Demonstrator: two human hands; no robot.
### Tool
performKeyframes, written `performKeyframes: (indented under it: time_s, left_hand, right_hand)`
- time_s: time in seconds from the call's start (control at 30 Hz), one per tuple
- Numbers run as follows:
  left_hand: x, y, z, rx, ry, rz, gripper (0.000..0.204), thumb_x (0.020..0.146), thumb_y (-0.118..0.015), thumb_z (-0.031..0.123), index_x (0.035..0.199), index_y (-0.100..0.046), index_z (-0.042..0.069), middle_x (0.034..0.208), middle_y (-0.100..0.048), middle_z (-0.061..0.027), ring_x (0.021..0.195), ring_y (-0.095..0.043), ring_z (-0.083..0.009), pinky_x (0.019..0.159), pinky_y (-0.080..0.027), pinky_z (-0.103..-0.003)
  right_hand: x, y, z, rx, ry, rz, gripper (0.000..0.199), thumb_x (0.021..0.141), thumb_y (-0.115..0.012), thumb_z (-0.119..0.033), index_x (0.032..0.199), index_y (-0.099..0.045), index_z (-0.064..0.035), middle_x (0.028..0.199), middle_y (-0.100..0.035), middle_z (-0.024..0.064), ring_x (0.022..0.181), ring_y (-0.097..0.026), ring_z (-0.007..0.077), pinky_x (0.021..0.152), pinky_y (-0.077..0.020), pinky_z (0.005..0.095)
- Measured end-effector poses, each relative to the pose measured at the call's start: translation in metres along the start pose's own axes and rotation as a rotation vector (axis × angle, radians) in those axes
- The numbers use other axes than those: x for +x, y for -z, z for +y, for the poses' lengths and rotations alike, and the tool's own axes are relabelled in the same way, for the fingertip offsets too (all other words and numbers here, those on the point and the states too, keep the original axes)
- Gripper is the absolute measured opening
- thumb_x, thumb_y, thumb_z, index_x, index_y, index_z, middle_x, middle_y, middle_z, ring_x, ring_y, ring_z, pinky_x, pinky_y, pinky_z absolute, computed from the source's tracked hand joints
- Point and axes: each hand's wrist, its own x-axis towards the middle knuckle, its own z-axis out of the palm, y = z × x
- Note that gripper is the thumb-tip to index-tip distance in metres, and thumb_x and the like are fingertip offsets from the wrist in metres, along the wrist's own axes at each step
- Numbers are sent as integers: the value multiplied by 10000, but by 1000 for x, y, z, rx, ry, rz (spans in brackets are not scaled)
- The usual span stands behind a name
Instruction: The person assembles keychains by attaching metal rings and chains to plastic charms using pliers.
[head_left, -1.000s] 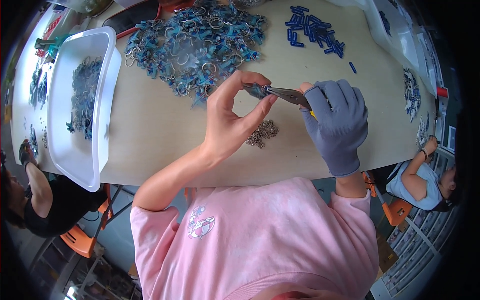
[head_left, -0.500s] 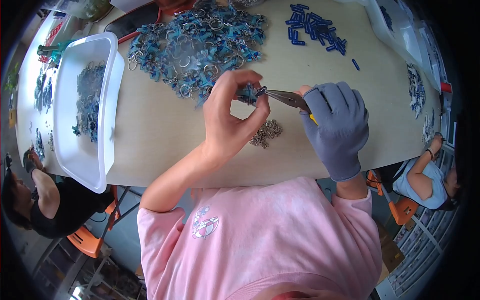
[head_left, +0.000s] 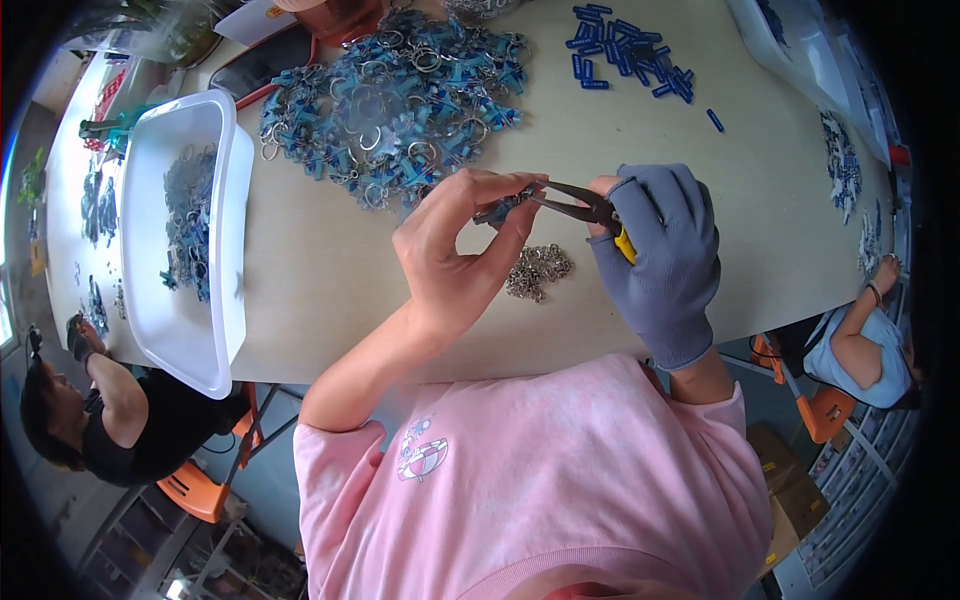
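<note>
- The bare left hand (head_left: 455,260) is pinching a small blue keychain piece (head_left: 500,208) between thumb and fingertips.
- The gloved right hand (head_left: 660,255) is gripping pliers (head_left: 575,203), tips touching the piece above the table (head_left: 320,270).

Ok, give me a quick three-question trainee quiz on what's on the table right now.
1. True or false: the right hand wears a grey glove.
2. What does the right hand hold? A) pliers B) scissors C) a brush
3. Fill in: the small pile of metal rings lies on the table just below the ____ hand's fingers.

Key
1. True; the left hand is bare and pinches a small blue piece at the plier tips.
2. A
3. left
</note>
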Motion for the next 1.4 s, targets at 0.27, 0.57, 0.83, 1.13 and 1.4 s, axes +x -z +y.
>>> performKeyframes:
  time_s: [0.27,0.57,0.83,1.13,1.4]
  left_hand:
    - [-2,0,6,13,144,-56,188,769,-696,-56,946,-662,-5,871,-696,-88,758,-657,-126,673,-535,-249]
    - [9,6,6,-20,235,-204,145,795,-707,2,921,-636,-8,751,-684,-89,736,-704,-143,682,-539,-263]
    - [12,7,12,-13,294,-231,147,811,-716,38,904,-622,-25,706,-666,-90,638,-616,-83,586,-498,-243]
    - [24,15,13,-230,633,-475,183,866,-709,69,965,-584,-19,871,-708,-78,754,-637,-54,608,-508,-194]
    - [27,14,10,-331,689,-519,162,875,-699,74,953,-583,-8,880,-716,-81,725,-625,-42,605,-502,-190]
  right_hand:
    - [4,8,0,-158,82,14,353,624,-766,-157,951,-639,-114,954,-550,25,899,-537,218,806,-419,400]
    - [10,10,14,-273,221,-20,305,644,-766,-169,922,-643,-143,923,-553,3,861,-542,205,782,-421,382]
    - [6,8,8,-296,161,-19,276,667,-766,-177,915,-646,-157,898,-553,-5,838,-541,192,743,-423,366]
    - [6,9,19,-352,224,9,235,692,-764,-179,882,-627,-161,828,-534,-17,795,-542,180,694,-428,336]
    - [4,18,25,-289,233,18,329,646,-771,-179,942,-631,-144,891,-560,-11,852,-552,178,761,-435,353]
